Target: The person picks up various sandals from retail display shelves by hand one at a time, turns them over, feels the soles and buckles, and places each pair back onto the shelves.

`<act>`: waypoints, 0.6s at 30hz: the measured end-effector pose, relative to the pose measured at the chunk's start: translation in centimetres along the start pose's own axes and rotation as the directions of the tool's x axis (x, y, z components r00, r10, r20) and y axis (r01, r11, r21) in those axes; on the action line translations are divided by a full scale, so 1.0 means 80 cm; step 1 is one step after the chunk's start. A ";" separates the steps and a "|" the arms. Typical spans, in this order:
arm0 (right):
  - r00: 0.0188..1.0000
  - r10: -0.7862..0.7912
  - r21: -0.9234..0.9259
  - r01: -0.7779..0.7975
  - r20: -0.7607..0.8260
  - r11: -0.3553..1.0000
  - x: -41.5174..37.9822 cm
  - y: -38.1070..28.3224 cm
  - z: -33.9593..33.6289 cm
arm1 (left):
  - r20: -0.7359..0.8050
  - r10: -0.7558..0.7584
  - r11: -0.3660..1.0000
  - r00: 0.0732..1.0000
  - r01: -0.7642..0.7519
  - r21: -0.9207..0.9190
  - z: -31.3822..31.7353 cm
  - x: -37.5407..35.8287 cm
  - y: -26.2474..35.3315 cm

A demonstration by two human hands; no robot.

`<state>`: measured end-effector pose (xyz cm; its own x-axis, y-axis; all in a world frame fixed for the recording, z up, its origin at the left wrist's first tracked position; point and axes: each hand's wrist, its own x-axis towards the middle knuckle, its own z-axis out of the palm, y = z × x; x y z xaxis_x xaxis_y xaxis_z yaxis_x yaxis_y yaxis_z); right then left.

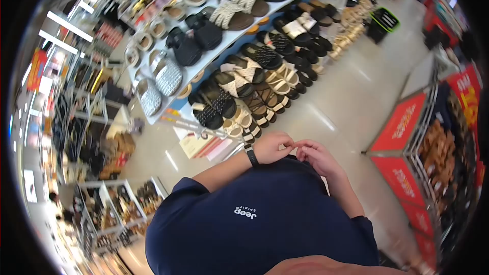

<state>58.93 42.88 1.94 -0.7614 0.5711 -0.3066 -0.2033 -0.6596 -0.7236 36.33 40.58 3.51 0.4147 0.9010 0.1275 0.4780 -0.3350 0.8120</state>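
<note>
Two hands meet in front of a navy T-shirt (265,219) in the head view. On the scene's left, the left hand (272,147), a black wristband (250,156) behind it, curls its fingers; the right hand (318,157) does likewise, and their fingertips touch. Whether they pinch anything is too small to tell. Farther off, sandals (239,79) fill a white shelf (173,99); red bins (402,122) stand at right.
</note>
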 end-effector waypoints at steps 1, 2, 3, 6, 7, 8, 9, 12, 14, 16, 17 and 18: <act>0.999 0.036 -0.009 -0.036 0.018 0.999 0.007 -0.011 -0.004 | -0.054 -0.023 1.000 0.998 0.023 -0.016 0.003 0.000 0.000; 0.997 0.067 -0.023 -0.066 0.031 0.998 0.015 -0.023 -0.005 | -0.108 -0.039 0.999 0.993 0.035 -0.032 0.005 0.001 -0.002; 0.995 0.089 -0.037 -0.087 0.040 0.995 0.024 -0.035 -0.009 | -0.158 -0.047 0.998 0.986 0.040 -0.045 0.006 0.006 -0.004; 0.989 0.135 -0.049 -0.133 0.058 0.990 0.055 -0.051 -0.030 | -0.210 -0.103 0.994 0.972 0.090 -0.069 0.007 0.021 -0.023; 0.988 0.148 -0.063 -0.145 0.052 0.987 0.065 -0.058 -0.034 | -0.208 -0.118 0.992 0.971 0.106 -0.068 0.004 0.027 -0.029; 0.987 0.158 -0.075 -0.155 0.038 0.985 0.073 -0.067 -0.038 | -0.199 -0.118 0.991 0.973 0.104 -0.081 0.001 0.036 -0.035; 0.986 0.167 -0.086 -0.165 0.018 0.983 0.080 -0.076 -0.042 | -0.186 -0.115 0.990 0.976 0.098 -0.098 -0.004 0.048 -0.041; 0.985 0.152 -0.174 -0.164 -0.079 0.971 0.096 -0.104 -0.058 | -0.093 -0.093 0.990 0.991 0.082 -0.117 -0.025 0.093 -0.059; 0.987 0.097 -0.201 -0.122 -0.130 0.972 0.099 -0.127 -0.063 | -0.038 -0.015 0.996 0.999 0.011 -0.086 -0.037 0.130 -0.072; 0.985 0.043 -0.187 -0.075 -0.167 0.980 0.109 -0.144 -0.073 | 0.017 0.050 0.995 0.999 -0.049 -0.084 -0.051 0.169 -0.086; 0.980 0.009 -0.167 -0.043 -0.197 0.985 0.117 -0.145 -0.078 | 0.035 0.061 0.995 0.997 -0.058 -0.083 -0.059 0.184 -0.089; 0.975 -0.024 -0.150 -0.010 -0.222 0.989 0.128 -0.145 -0.083 | 0.057 0.047 0.993 0.997 -0.040 -0.112 -0.067 0.198 -0.099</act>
<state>57.58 59.68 3.09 -0.6006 0.6808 -0.4193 -0.1007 -0.5846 -0.8050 35.00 59.00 2.15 0.4800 0.8672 0.1327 0.3711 -0.3378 0.8650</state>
